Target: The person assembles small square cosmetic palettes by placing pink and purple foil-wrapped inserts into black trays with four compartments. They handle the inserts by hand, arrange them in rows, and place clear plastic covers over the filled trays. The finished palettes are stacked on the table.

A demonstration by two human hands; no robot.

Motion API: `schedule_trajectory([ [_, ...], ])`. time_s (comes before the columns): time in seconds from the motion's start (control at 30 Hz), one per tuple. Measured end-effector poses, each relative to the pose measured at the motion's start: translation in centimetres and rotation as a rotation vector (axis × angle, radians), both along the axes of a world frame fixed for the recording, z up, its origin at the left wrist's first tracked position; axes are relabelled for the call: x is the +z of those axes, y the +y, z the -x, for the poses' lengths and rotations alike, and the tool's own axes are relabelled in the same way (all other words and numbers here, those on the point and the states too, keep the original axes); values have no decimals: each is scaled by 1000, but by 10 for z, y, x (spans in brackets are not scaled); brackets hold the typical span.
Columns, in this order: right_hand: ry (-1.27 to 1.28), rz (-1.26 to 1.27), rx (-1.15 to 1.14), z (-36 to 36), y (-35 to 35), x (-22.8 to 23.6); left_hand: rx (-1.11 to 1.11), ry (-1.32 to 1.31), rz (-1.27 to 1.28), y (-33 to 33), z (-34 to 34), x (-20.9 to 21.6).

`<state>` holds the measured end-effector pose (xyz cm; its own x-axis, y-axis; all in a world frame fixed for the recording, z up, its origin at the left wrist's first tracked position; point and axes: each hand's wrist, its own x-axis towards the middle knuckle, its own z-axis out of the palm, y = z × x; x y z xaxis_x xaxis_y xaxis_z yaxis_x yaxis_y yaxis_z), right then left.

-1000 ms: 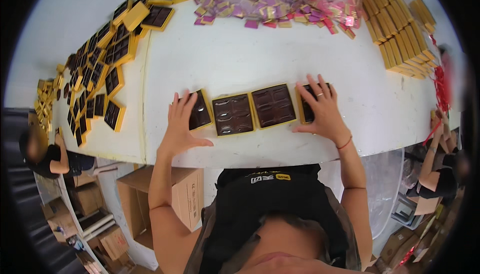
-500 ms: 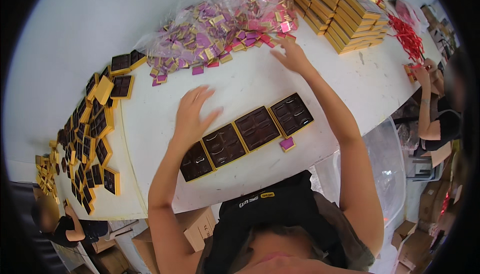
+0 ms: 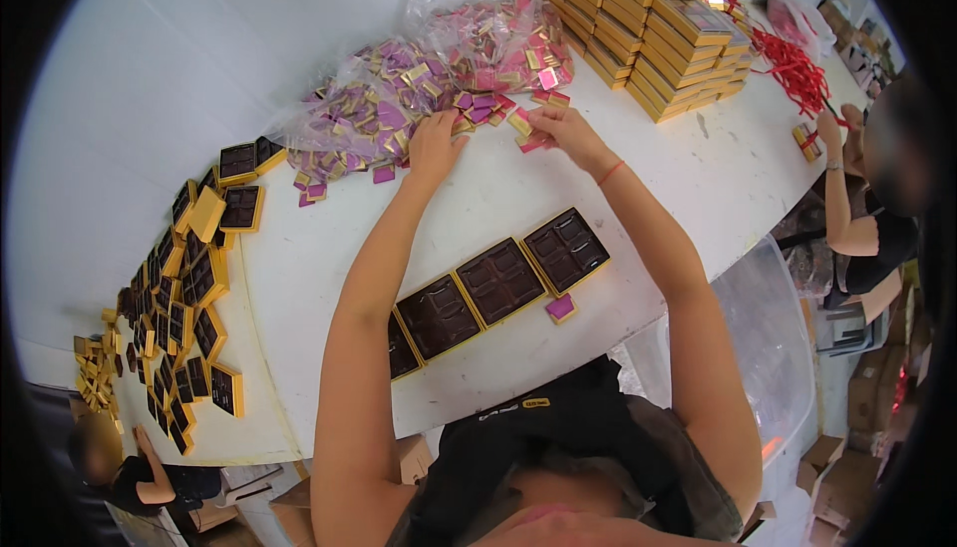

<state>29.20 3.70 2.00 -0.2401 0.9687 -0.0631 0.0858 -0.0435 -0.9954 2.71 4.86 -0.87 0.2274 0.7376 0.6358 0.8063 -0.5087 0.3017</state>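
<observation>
Both hands at the far heap of pink and gold wrapped sweets [image 3: 439, 78]. Left hand [image 3: 435, 144] rests fingers-spread on its edge, gripping nothing visible; right hand [image 3: 561, 128] pinches one pink sweet [image 3: 532, 141]. Row of empty dark trays [image 3: 498, 281] near the table [image 3: 648, 188] edge, one pink sweet beside it.

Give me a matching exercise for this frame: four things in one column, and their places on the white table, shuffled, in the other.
Things:
1. stacked gold boxes
2. row of dark trays
3. red ribbons
4. single pink wrapped piece

Places:
A. at the table's near edge, beside the rightmost dark tray
B. far right, beyond the gold stacks
C. near the person's body, between the forearms
D. far side, right of the clear bags of wrapped pieces

Pairs: 1-D, 2-C, 3-B, 4-A
</observation>
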Motion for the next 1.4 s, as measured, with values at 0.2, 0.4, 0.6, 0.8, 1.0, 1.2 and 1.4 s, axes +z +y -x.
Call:
schedule_trajectory([
  [0.2,225,15,203,26,-79,48,177,122,328,-6,-16,30],
  [0.4,122,-68,369,57,-132,61,-40,-252,511,-118,35,87],
  [0.6,430,39,371,128,-231,44,118,-1129,520,-290,98,86],
  [0.8,-68,-315,339,193,-283,30,250,-1012,443,-347,144,41],
  [1.0,-337,-676,412,197,-281,17,184,-962,578,-338,146,23],
  [1.2,-344,-701,507,193,-275,17,269,-904,683,-329,162,42],
  [1.4,-451,-768,492,200,-283,24,188,-1095,591,-333,161,29],
])
